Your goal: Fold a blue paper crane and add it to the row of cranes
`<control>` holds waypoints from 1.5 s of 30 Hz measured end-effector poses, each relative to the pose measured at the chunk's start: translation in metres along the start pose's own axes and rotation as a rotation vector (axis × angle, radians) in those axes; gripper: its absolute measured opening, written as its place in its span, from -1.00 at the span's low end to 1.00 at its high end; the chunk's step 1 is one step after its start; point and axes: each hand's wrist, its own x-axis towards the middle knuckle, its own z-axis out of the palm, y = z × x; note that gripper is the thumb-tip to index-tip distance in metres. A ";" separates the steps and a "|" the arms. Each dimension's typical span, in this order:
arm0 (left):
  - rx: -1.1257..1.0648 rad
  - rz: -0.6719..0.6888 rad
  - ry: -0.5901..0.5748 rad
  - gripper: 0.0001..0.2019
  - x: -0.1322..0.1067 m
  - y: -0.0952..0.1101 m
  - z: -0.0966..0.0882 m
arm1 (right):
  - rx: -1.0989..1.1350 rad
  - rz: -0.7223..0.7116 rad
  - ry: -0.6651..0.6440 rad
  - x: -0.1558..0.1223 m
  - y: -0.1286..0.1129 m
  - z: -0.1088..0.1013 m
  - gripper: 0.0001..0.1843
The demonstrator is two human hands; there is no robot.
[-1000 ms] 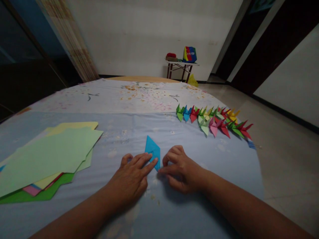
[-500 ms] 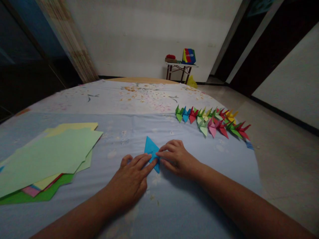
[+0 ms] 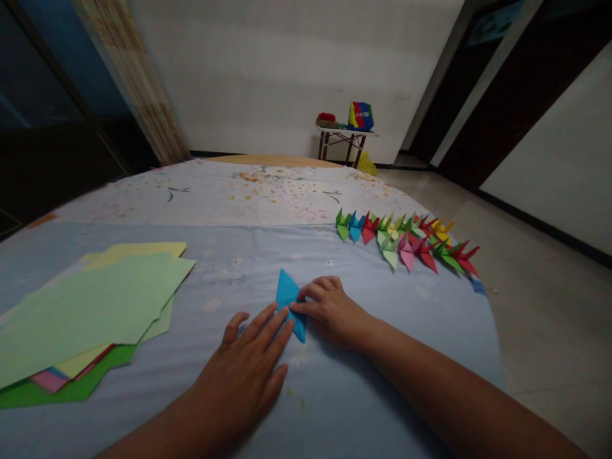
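Note:
A piece of blue origami paper (image 3: 287,288), folded into a pointed diamond-like shape, lies on the cloth in front of me. My left hand (image 3: 253,357) rests flat with its fingers spread, the fingertips pressing on the paper's left and lower part. From the right side, my right hand (image 3: 332,312) has its fingers curled together at the paper's middle, pinching a flap there. Those fingertips hide part of the right edge, so the fold under them is not fully visible.
Colored paper sheets (image 3: 100,306) lie stacked at the left. Several folded paper cranes (image 3: 406,248) stand in rows at the back right, near the table's edge. A floral tablecloth (image 3: 215,191) covers the table. A small side table (image 3: 344,132) with a colorful box (image 3: 361,116) stands by the wall.
My left hand has slid slightly down and its fingers have flattened and spread. My right fingertips have moved a little left over the paper. The whole view has tilted slightly upward.

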 end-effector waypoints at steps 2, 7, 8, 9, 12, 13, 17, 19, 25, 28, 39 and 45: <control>-0.019 -0.011 -0.014 -0.54 0.000 0.001 0.000 | -0.010 -0.005 0.002 0.000 0.000 0.000 -0.60; -0.070 -0.062 -0.067 -0.55 0.000 0.002 -0.002 | -0.016 0.003 0.006 -0.001 -0.001 -0.001 -0.61; -0.072 -0.074 -0.073 -0.55 -0.001 0.001 -0.003 | -0.015 0.004 0.003 -0.001 0.000 -0.001 -0.60; -0.070 -0.090 -0.075 -0.54 -0.001 0.001 -0.004 | -0.013 0.005 0.003 -0.001 0.000 0.000 -0.60; -0.060 -0.143 -0.078 -0.51 0.000 -0.003 -0.007 | -0.004 0.007 0.012 -0.001 0.000 0.001 -0.59; -0.061 -0.152 -0.081 -0.51 0.001 -0.004 -0.008 | -0.001 0.007 0.017 -0.001 0.000 0.001 -0.59; -0.067 -0.172 -0.075 -0.55 0.005 -0.006 -0.010 | 0.003 0.005 0.014 -0.001 0.001 0.002 -0.59; -0.056 -0.180 -0.054 -0.54 0.005 -0.003 -0.008 | 0.000 0.008 0.015 -0.001 0.001 0.002 -0.61; -0.066 -0.090 -0.069 -0.54 -0.001 0.007 -0.005 | -0.001 0.005 0.014 0.000 0.000 0.002 -0.64; -0.074 -0.062 -0.082 -0.54 -0.003 0.007 -0.006 | -0.010 0.009 0.008 0.000 -0.001 0.002 -0.66; -0.135 -0.005 -0.141 -0.53 -0.001 0.001 -0.015 | 0.011 -0.038 0.033 -0.004 0.005 0.003 -0.61; -0.197 -0.010 -0.050 -0.62 0.003 -0.004 -0.015 | 0.081 -0.041 0.067 -0.003 0.008 0.003 -0.56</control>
